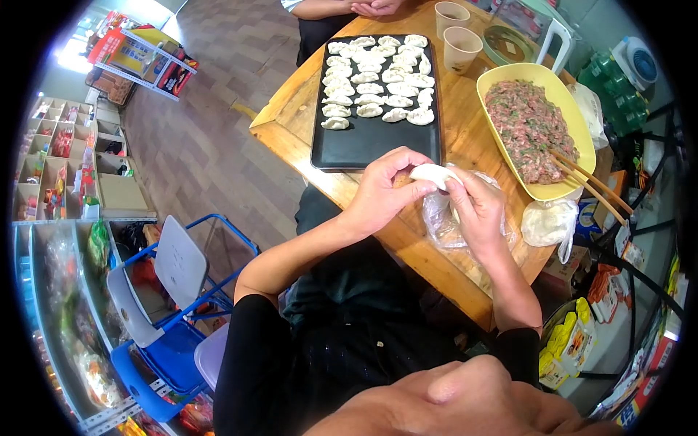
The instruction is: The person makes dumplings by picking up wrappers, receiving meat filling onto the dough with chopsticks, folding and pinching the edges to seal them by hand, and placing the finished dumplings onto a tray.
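Between my two hands is a folded white dumpling (435, 174), its edge pinched by the fingers of both. My left hand (385, 187) grips its left end, and my right hand (476, 207) closes on the right end. Under my right hand lies a clear plastic bag (440, 221), partly hidden. Rows of shaped dumplings (369, 78) rest on a black tray (374, 149) just beyond my hands. To the right, a yellow bowl (582, 120) holds minced meat filling (529, 127) with green bits, and a pair of chopsticks (592, 185) leans in it.
Two paper cups (462, 49) stand at the back of the wooden table (283, 116). A white plastic bag (549, 221) lies near its right edge. Across the table are another person's hands (376, 7). Folding chairs (178, 269) and stocked shelves (58, 160) are at the left.
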A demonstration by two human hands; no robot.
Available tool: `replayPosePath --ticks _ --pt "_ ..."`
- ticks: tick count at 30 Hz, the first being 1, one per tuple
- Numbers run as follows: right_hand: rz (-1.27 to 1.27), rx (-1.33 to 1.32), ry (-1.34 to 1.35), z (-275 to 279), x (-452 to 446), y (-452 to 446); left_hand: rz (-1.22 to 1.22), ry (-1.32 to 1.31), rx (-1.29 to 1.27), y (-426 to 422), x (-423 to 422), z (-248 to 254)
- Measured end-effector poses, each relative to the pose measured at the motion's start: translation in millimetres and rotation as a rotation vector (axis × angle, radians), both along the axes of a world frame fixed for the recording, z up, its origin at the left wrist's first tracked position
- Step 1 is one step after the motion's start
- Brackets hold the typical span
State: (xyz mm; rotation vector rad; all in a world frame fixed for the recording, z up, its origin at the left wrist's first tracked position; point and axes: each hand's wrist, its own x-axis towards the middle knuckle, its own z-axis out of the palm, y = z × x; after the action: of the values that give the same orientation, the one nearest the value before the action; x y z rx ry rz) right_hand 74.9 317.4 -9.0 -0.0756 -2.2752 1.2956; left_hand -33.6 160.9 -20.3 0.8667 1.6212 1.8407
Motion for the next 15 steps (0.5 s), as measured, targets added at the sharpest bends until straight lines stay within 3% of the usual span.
replayPosePath --ticks 4,14,15 --pt "-0.018 -0.175 -0.034 -4.2 0.4 -2.3 0.068 -0.066 -0.040 -6.0 1.2 2.0" --pt "-0.011 0.068 0.008 3.4 0.0 1.5 0.096 0.051 -0.071 -8.5 5.0 9.8" --pt "-0.019 0.060 0.015 2.9 0.1 1.4 0.078 -0.140 0.076 -4.0 10.0 10.8"
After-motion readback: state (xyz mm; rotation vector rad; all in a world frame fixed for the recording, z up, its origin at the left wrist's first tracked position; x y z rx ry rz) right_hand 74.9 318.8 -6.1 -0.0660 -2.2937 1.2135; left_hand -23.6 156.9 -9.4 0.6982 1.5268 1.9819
